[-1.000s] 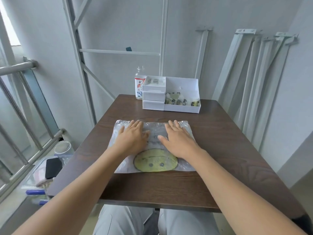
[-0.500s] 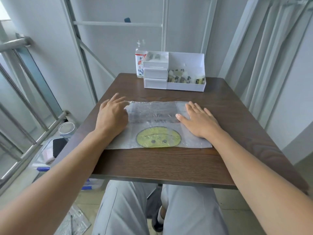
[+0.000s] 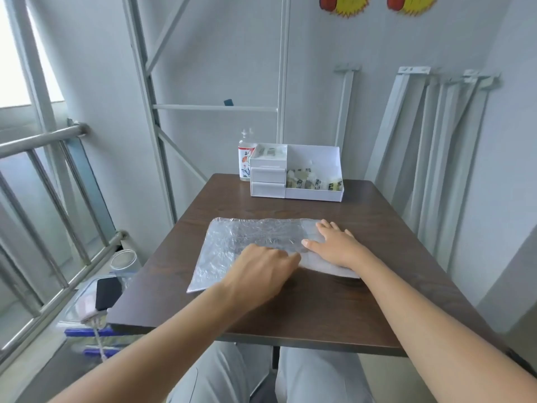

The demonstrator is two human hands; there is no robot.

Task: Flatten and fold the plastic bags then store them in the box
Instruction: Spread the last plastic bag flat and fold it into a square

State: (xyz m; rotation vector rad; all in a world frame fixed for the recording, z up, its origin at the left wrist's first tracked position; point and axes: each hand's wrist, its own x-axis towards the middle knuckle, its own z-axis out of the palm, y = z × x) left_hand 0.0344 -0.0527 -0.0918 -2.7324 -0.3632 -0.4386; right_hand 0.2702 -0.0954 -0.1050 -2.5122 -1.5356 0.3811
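- The left hand [image 3: 261,271] lay knuckles-up at the near edge of the plastic bag [image 3: 232,237], fingers bent with their tips on the film. Whether they actually pinched it could not be told.
- The right hand [image 3: 334,245] lay flat, fingers straight and slightly spread, pressing down the bag's right end.
- The bag lay spread out and crinkled in the middle of the tabletop [image 3: 319,309], its long side roughly parallel to the near edge.
- The step looked like the start of a fold. It would go best with the right hand as anchor while the left lifted the near edge and carried it over, corners matched. A stroke along the crease would then push the air out. Thin film would likely slide or spring open if let go too soon.
- The box [image 3: 313,194] stood at the far edge of the tabletop with folded bags in its open right compartment. A bottle [image 3: 245,158] stood just behind its left end.
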